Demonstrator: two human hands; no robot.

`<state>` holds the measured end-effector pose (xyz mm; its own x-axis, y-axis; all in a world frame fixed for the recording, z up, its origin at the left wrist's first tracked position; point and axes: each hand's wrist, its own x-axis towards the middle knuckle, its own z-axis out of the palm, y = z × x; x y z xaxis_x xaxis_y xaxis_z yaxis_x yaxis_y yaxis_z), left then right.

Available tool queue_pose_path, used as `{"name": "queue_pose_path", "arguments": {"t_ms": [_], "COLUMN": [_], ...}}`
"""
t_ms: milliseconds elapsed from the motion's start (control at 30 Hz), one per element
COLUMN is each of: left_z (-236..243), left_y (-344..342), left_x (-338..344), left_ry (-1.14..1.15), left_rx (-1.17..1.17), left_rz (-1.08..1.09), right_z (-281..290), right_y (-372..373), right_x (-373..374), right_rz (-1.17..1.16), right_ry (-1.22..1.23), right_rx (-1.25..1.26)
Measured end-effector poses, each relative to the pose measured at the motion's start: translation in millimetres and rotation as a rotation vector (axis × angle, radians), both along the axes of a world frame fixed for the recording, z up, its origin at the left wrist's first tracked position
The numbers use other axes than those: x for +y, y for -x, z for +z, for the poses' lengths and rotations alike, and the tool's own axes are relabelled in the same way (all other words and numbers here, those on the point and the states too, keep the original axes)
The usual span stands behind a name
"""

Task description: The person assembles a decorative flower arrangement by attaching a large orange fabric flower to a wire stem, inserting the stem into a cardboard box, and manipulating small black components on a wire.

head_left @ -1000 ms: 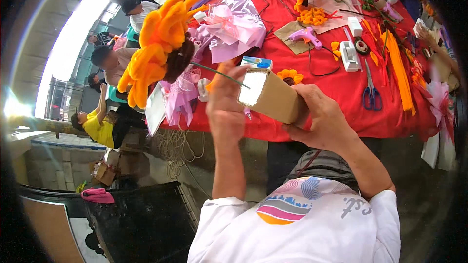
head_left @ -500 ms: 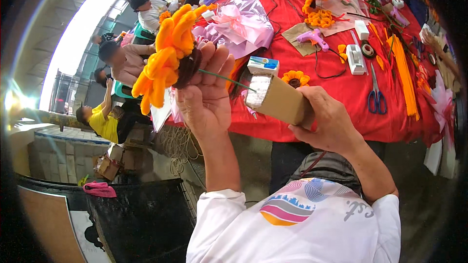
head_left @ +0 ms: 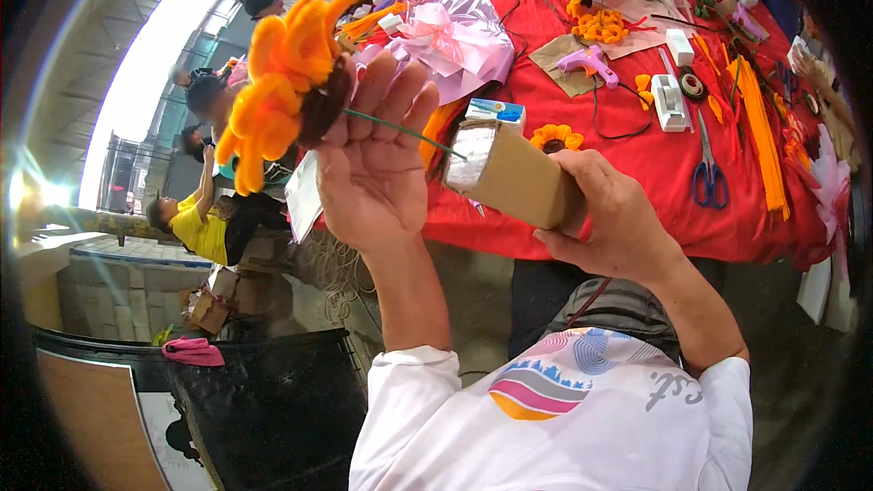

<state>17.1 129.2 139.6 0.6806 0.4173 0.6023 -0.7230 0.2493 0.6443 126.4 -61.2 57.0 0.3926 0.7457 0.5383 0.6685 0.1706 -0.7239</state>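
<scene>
In my right hand I grip an elongated brown cardboard box with white filling at its near-left end. A thin green stem sticks out of that end, topped by a fuzzy orange flower with a brown centre. My left hand is open, palm up and fingers extended, just behind the flower and stem. Beyond the box lie a small white-and-blue box and another orange flower on the red-covered table.
Glue gun, white tape dispenser, blue-handled scissors, orange pipe cleaners and pink wrapping lie on the table. Co-workers are at left and upper right. A black panel stands lower left.
My left hand has moved left, away from the box, and turned palm up behind the flower. The flower dipped, then rose again; the box stays in my right hand.
</scene>
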Motion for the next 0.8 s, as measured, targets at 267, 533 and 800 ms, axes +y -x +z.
{"name": "queue_pose_path", "arguments": {"t_ms": [267, 533, 800], "left_z": [25.4, 49.8, 76.5], "left_y": [-12.9, -35.0, -44.2], "left_x": [-1.9, -23.2, -28.4], "left_ry": [-0.183, -0.186, -0.323], "left_rx": [0.098, 0.041, 0.159], "left_rz": [0.116, 0.041, 0.121], "right_z": [44.1, 72.6, 88.4], "right_y": [-16.1, -33.4, -46.9], "right_x": [3.0, 10.4, 8.8], "right_rz": [0.162, 0.604, 0.833], "right_ry": [-0.050, -0.016, -0.070], "right_rx": [0.079, 0.568, 0.705]}}
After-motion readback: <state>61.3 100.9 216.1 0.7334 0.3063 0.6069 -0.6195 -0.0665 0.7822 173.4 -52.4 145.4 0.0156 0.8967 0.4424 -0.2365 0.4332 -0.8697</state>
